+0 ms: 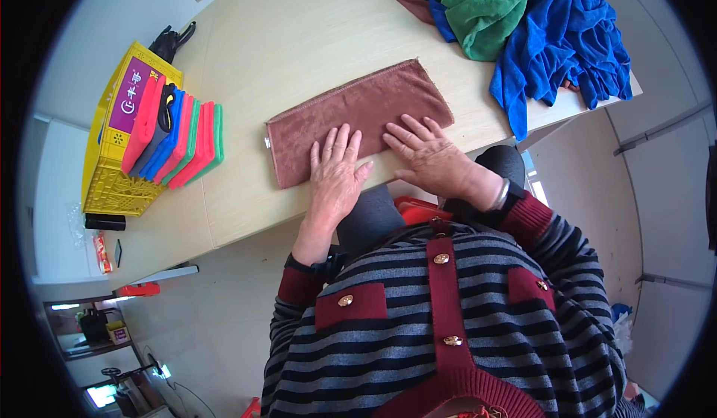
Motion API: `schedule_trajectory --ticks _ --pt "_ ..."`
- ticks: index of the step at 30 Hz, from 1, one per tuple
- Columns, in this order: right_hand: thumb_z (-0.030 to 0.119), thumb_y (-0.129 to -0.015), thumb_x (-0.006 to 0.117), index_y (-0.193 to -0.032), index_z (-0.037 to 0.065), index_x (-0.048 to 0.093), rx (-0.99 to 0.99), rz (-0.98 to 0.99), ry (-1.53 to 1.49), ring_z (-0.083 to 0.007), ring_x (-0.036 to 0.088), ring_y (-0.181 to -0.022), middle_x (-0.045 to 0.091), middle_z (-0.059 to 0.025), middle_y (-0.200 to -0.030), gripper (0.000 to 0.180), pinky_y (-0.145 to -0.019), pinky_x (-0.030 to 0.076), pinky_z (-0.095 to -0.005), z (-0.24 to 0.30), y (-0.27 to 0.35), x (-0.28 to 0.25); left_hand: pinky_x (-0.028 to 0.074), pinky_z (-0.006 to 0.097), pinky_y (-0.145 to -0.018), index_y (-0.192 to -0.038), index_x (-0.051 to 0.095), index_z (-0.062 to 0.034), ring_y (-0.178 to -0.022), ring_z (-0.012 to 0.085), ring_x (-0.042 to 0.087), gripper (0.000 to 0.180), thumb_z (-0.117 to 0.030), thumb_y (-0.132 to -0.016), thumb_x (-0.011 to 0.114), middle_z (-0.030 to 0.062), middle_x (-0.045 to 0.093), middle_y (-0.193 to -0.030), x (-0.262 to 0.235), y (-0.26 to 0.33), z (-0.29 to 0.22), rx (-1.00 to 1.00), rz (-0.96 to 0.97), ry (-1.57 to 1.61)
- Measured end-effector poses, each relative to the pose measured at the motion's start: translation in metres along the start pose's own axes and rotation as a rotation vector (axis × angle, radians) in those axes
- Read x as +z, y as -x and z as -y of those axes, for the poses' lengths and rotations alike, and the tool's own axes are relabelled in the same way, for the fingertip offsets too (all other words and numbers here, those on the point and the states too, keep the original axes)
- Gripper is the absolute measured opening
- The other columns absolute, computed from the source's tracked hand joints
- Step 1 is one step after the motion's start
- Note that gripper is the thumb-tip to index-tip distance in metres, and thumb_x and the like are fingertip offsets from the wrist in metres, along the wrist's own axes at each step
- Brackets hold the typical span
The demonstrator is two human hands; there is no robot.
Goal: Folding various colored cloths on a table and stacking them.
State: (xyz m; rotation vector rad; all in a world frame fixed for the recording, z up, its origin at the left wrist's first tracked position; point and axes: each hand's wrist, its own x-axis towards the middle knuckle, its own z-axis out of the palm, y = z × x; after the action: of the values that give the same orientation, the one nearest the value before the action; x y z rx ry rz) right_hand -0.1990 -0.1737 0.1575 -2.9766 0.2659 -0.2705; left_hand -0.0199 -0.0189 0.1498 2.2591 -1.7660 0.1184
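Note:
A brown towel (351, 112), folded into a long rectangle, lies slightly aslant near the table's front edge. A small white tag shows at its left end. My left hand (337, 172) rests on the towel's near edge with its fingers stretched out. To the right, my right hand (433, 155) lies flat on the same edge, fingers spread. Neither hand grips anything; both palms face down on the cloth or just at its border.
A yellow plastic crate (112, 157) stands at the table's left, with several folded red, blue, green and grey towels (179, 138) leaning upright against it. Loose green cloths (485, 15) and blue cloths (556, 37) are heaped at the far right, some hanging over the table edge (627, 89).

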Motion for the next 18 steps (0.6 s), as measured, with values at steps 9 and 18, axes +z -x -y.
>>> schedule_trajectory --ticks 9,18 --pt "0.036 -0.095 0.059 -0.146 0.006 0.044 0.029 0.268 -0.313 -0.0328 0.031 -0.145 0.039 -0.0143 -0.154 0.061 -0.118 0.025 -0.0458 -0.031 -0.006 -0.041 0.02 0.05 -0.119 -0.148 0.043 -0.0109 -0.145 0.033 0.031 0.055 -0.038 -0.1 0.051 0.0153 0.037 -0.155 -0.01 0.017 0.049 -0.234 -0.055 -0.118" --pt "0.042 -0.096 0.054 -0.15 0.003 0.035 0.049 -0.099 0.041 -0.0354 0.029 -0.146 0.033 -0.016 -0.157 0.069 -0.118 0.025 -0.0492 -0.017 -0.089 0.004 0.045 0.047 -0.098 -0.11 0.062 0.0025 -0.116 0.035 0.059 0.048 -0.039 -0.087 0.071 0.0238 0.062 -0.122 -0.033 -0.014 0.099 -0.823 -0.015 0.024"
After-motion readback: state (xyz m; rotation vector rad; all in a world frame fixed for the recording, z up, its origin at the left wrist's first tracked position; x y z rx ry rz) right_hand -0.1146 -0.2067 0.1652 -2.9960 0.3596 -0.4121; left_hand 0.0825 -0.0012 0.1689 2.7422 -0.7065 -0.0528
